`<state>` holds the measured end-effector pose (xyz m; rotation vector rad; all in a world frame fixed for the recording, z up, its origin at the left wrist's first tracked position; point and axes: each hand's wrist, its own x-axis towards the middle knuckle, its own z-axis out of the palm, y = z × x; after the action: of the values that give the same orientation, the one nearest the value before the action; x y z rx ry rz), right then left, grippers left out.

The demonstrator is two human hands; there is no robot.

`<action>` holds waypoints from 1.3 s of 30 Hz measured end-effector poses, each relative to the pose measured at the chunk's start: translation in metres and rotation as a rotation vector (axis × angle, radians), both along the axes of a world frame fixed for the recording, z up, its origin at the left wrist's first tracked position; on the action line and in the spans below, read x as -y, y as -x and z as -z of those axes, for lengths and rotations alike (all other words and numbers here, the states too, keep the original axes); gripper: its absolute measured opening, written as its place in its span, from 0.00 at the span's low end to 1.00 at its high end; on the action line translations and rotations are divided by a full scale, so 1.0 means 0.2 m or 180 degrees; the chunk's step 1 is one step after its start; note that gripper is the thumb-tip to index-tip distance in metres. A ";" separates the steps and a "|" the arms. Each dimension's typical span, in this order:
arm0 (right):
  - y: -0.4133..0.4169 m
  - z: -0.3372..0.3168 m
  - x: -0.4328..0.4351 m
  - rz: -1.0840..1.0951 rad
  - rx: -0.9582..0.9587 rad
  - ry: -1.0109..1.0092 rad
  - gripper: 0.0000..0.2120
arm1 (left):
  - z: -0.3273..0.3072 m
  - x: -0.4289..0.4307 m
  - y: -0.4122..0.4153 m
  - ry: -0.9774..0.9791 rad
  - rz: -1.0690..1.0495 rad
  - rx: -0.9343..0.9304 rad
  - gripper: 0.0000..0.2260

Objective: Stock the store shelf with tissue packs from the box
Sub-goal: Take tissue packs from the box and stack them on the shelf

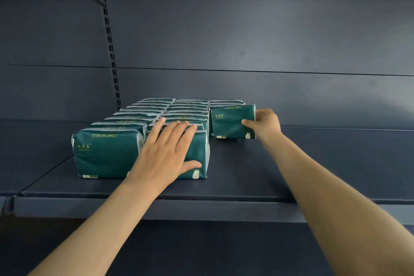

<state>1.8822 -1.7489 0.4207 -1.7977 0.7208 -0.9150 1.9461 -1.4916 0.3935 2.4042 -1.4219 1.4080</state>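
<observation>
Dark green tissue packs stand upright in three rows on the dark shelf [246, 177]. The left row's front pack [105, 154] is nearest me. My left hand [167, 152] lies flat with straight fingers against the front pack of the middle row [198, 152]. My right hand [265, 124] grips the right end of the front pack in the short right row [230, 122], thumb on its face, fingers behind it. That pack stands upright against a few packs behind it. The box is not in view.
A slotted upright [111, 51] runs up the back panel at the left. Bare shelf surface stretches in front of the right row and off to the right. The shelf's front lip [156, 208] crosses the view below my forearms.
</observation>
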 end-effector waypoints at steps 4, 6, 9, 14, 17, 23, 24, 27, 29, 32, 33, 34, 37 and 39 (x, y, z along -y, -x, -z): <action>-0.07 0.05 -0.02 0.0135 -0.0655 0.0663 0.22 | 0.00 0.00 0.00 0.0004 0.0018 -0.0028 0.36; -0.09 0.07 -0.03 0.0095 -0.0705 0.0758 0.22 | 0.01 0.01 0.00 -0.0001 0.0041 -0.0033 0.35; -0.09 0.07 -0.04 0.0014 -0.0776 0.0846 0.19 | 0.01 0.00 -0.01 -0.0005 0.0069 -0.0051 0.34; -0.07 0.06 -0.04 -0.0090 -0.0869 0.0855 0.18 | 0.00 0.00 0.00 -0.0039 0.0023 -0.0088 0.33; -0.02 0.04 -0.05 -0.0208 -0.1028 0.0853 0.13 | -0.02 -0.01 0.02 -0.0189 -0.0107 -0.0147 0.33; 0.22 -0.05 -0.15 -0.0192 -0.1673 0.1086 0.17 | -0.10 -0.06 0.13 -0.0581 -0.0468 -0.0354 0.33; 0.27 -0.07 -0.17 -0.0219 -0.1774 0.1197 0.17 | -0.12 -0.07 0.17 -0.0609 -0.0560 -0.0367 0.34; 0.43 -0.14 -0.23 -0.0337 -0.2059 0.1664 0.22 | -0.21 -0.13 0.25 -0.0570 -0.0790 -0.0350 0.33; 0.53 -0.20 -0.29 -0.0351 -0.2175 0.1969 0.26 | -0.26 -0.16 0.31 -0.0435 -0.0777 -0.0422 0.27; 0.69 -0.26 -0.39 -0.0336 -0.2292 0.2305 0.28 | -0.33 -0.23 0.44 -0.0368 -0.0656 -0.0595 0.19; 0.74 -0.28 -0.43 -0.0334 -0.2311 0.2361 0.28 | -0.35 -0.26 0.48 -0.0308 -0.0607 -0.0719 0.18; 0.80 -0.29 -0.48 -0.0333 -0.2332 0.2387 0.29 | -0.37 -0.29 0.53 -0.0230 -0.0581 -0.0864 0.18; 1.00 -0.30 -0.61 -0.0298 -0.2383 0.2486 0.28 | -0.39 -0.40 0.68 -0.0127 -0.0541 -0.1334 0.18; 1.13 -0.29 -0.70 -0.0262 -0.2404 0.2567 0.28 | -0.39 -0.47 0.77 -0.0232 -0.0509 -0.1518 0.18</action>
<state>1.6561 -1.6085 0.4778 -2.9394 0.7710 -0.4584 1.7914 -1.3975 0.4712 2.6984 -1.1989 0.7259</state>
